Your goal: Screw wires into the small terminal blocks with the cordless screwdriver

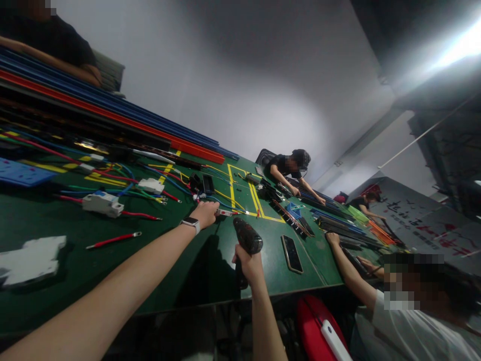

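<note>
My right hand (pixel 250 263) is wrapped around the grip of a black power drill (pixel 248 235), which points away over the green table (pixel 161 265). Ahead and to the left, my left hand (pixel 206 214) has its fingers closed at a small white piece with a red mark (pixel 224 213); its exact kind is too small to tell. Blue and yellow wires run just beyond that hand. Nearer on the left lie a short red cable with a metal lug (pixel 114 240) and a white circuit breaker (pixel 102 204) with red leads. A black box-like part (pixel 208 184) sits behind my left hand.
A phone (pixel 292 253) lies right of the drill. Long blue and orange trunking (pixel 195 148) spans the back left. A white module (pixel 33 260) sits at the near left. Several co-workers are around the table, one in a white shirt (pixel 402 331) close on the right.
</note>
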Tool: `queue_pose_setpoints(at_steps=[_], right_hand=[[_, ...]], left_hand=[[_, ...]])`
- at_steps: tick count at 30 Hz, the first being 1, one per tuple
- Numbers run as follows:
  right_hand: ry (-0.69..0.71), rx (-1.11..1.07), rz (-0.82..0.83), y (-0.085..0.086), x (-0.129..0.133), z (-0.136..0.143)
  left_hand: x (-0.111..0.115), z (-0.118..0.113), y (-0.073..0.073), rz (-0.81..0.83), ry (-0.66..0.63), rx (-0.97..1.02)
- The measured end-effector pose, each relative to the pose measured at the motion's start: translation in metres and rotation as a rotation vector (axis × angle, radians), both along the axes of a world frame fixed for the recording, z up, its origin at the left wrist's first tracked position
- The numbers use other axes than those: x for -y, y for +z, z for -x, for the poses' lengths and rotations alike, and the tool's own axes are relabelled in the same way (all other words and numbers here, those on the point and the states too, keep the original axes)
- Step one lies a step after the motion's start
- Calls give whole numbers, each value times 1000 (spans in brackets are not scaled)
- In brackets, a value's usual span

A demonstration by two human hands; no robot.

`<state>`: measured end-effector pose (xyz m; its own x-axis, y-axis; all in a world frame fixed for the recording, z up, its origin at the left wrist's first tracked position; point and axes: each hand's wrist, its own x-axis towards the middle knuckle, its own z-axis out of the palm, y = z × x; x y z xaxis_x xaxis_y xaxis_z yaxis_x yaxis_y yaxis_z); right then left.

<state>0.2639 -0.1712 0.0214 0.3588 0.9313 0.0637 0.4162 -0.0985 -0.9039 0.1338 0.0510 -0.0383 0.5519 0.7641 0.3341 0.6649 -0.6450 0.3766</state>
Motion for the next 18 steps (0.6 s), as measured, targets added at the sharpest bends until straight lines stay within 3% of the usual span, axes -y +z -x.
queue_pose_setpoints(at_steps=[18], right_hand=[[13, -19, 41, 2, -3, -2]], left_hand=[[-2, 0, 1, 7, -2, -26]])
